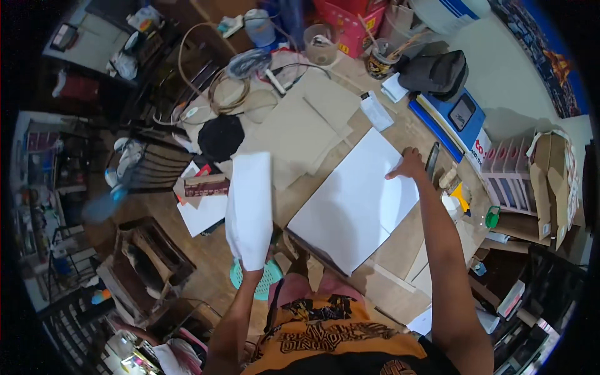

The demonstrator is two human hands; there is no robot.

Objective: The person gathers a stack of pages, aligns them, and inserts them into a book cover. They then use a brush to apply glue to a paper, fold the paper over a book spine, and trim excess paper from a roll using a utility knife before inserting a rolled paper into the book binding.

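Note:
My left hand [252, 275] is closed on the lower end of a bent white sheet [250, 209], which looks like paper or thin card. The sheet stands up off the table's left side and hides most of my fingers. A large white sheet [350, 200] lies flat at a slant on the brown table, its near corner by the front edge. On its far right edge rests my right hand [409, 165], thumb and fingers apart. Just right of that hand is a dark, long-handled tool [432, 159], possibly a cutter. Beyond the flat sheet lie grey-brown cardboard sheets [300, 128].
A black cloth-like item [220, 137] and coiled cable [228, 90] lie at the far left. A black pouch [434, 72], blue folder [456, 115] and yellow piece [461, 197] are at the right. A turquoise stool [269, 281] stands below the left hand.

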